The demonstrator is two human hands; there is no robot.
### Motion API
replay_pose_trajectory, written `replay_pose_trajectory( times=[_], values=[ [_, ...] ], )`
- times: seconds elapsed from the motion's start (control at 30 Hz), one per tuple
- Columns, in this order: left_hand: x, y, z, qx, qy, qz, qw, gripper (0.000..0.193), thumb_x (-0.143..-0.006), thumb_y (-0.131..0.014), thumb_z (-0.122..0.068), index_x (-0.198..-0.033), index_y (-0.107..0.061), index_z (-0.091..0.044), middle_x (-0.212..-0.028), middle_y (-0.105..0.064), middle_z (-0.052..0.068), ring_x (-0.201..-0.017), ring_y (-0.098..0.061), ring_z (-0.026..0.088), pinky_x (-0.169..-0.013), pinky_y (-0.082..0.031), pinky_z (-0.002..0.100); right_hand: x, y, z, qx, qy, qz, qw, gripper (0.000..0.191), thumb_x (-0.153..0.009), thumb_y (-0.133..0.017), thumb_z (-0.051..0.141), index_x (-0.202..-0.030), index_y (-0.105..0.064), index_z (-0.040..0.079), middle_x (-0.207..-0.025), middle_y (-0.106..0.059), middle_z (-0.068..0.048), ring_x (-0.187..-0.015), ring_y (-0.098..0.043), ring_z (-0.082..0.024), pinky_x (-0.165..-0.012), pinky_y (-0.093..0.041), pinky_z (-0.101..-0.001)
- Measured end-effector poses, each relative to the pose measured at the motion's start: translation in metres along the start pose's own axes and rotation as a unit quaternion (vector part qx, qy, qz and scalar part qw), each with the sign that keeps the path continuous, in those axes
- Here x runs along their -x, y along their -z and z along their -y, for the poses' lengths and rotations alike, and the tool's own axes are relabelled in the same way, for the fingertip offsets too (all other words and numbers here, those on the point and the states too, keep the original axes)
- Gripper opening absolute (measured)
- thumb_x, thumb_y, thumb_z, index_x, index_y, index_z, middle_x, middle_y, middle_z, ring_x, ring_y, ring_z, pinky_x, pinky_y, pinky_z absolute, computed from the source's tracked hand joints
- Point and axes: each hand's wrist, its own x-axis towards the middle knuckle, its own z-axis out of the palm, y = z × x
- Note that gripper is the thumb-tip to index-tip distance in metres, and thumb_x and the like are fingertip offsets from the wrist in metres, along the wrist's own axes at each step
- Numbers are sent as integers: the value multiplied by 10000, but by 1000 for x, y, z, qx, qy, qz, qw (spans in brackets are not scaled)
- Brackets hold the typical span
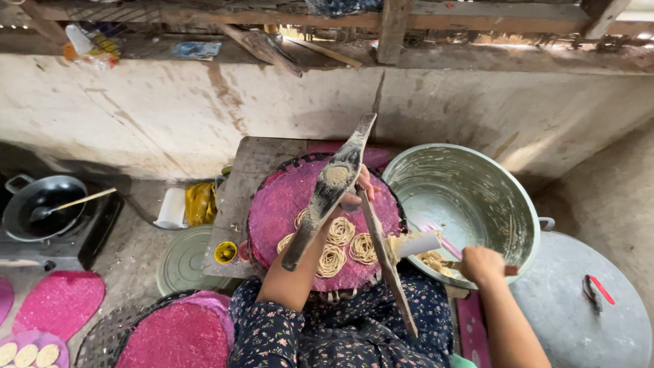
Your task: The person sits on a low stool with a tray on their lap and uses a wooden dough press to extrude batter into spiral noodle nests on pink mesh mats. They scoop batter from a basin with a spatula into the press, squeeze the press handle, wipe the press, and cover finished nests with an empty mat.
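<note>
Soft daylight enters through gaps in the rough wooden beams [409, 20] at the top, where a few spots burn out white, leaving the scene evenly lit with faint shadows. The pale green metal basin [490, 204] shows a mild sheen. Wide-angle distortion bends the edges, and focus stays fairly sharp throughout.

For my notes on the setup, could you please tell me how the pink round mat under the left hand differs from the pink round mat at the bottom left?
The pink round mat under the left hand carries coiled noodle nests; the pink round mat at the bottom left is bare. The first sits raised on a dark woven tray before the person; the second lies lower, beside their knee. Both are pink, round and rough-textured.
</note>
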Motion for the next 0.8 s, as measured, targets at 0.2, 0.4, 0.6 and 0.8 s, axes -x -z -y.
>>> replay_pose_trajectory(
  times=[0.2,0.4,0.6,0.8],
  values=[
    [2,-36,-77,136,-76,34,987,289,-751,-859,-84,-995,-710,-38,-970,-571,88,-895,-699,302,-1083,-555,526,-7,11,44,-256,129,-32,957,399,-877,-682,394,-1128,-808,110,-1040,-799,-124,-886,-775,-296,-852,-586,-415],
    [15,-52,-107,163,-140,81,973,257,-796,-841,-151,-1016,-730,-76,-1039,-601,63,-938,-715,283,-1120,-541,517,94,67,167,-802,346,396,282,979,-856,-592,751,-1342,-504,-95,-1165,-711,-267,-1007,-727,-336,-932,-587,-461],
    [74,-32,-162,-139,-110,-24,984,651,-802,-913,-228,-1365,-590,-168,-1542,-385,-10,-1367,-504,188,-1235,-380,393,90,112,207,-741,411,529,39,546,-1039,-636,477,-1338,-523,34,-1049,-700,-288,-697,-682,-280,-496,-533,-289],
    [132,-14,-171,-510,77,-119,848,518,-796,-865,-257,-1274,-697,-147,-1282,-716,60,-1192,-690,212,-1054,-541,368,67,171,211,-790,456,245,329,871,-1011,-732,302,-1623,-217,-43,-1371,-550,-381,-714,-671,-186,-499,-492,-248]
  ],
)
